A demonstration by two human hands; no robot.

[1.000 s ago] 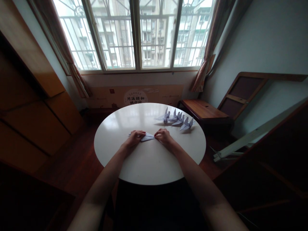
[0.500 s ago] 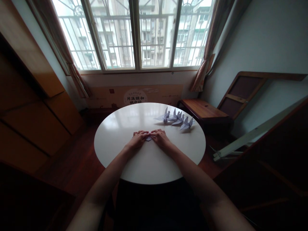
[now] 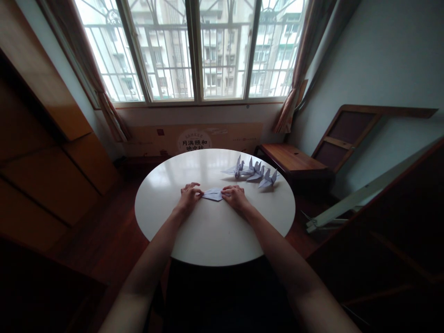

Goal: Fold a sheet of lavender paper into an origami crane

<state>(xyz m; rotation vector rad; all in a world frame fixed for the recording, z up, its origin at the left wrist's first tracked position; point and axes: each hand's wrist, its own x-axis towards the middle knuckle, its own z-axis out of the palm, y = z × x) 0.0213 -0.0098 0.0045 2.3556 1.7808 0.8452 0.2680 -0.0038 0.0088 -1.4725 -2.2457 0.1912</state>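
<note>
The left hand (image 3: pixel 189 196) pinches one tip of a flat, pale folded-paper piece (image 3: pixel 212 194) on the white round table (image 3: pixel 222 238); the right hand (image 3: pixel 235 197) closes on its other end, presumably to steady it; pale paper cranes (image 3: pixel 268 181) stand aside, probably leaving room.

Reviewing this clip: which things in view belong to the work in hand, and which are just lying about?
In the work:
- folded paper
- left hand, at its left end
- right hand, at its right end
- white table, beneath

Just about:
- paper birds, untouched
- wooden bench
- curtains
</note>
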